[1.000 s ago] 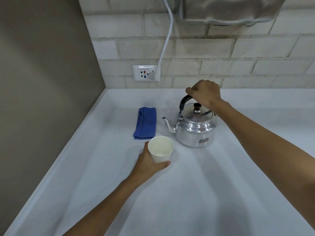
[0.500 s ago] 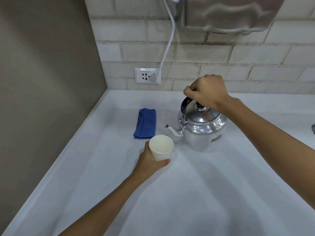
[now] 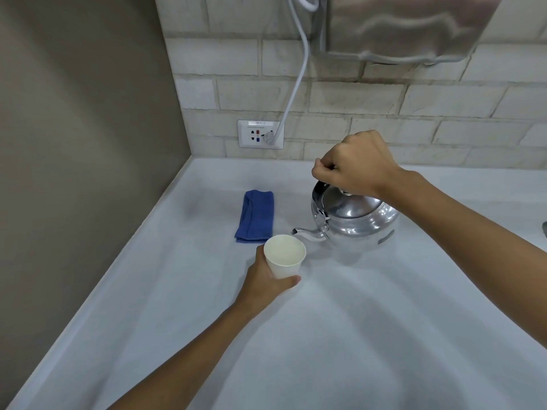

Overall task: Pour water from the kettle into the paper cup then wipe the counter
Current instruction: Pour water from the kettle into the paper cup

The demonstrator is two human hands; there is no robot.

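A shiny metal kettle (image 3: pixel 358 223) hangs above the white counter (image 3: pixel 355 335), tilted with its spout toward the left. My right hand (image 3: pixel 355 165) is closed around its black handle from above. The spout tip sits just above the right rim of a white paper cup (image 3: pixel 284 255). My left hand (image 3: pixel 263 279) wraps the cup from the left and below, holding it on the counter. No water stream is visible. A folded blue cloth (image 3: pixel 256 216) lies flat behind the cup, left of the kettle.
A brown side wall (image 3: pixel 74 143) bounds the counter on the left and a brick back wall holds a socket (image 3: pixel 260 134) with a white cable plugged in. A metal appliance (image 3: pixel 408 28) hangs on the wall above the kettle.
My right hand has lifted the kettle off the counter and tipped it, bringing the spout down toward the cup. My left hand stays on the cup.
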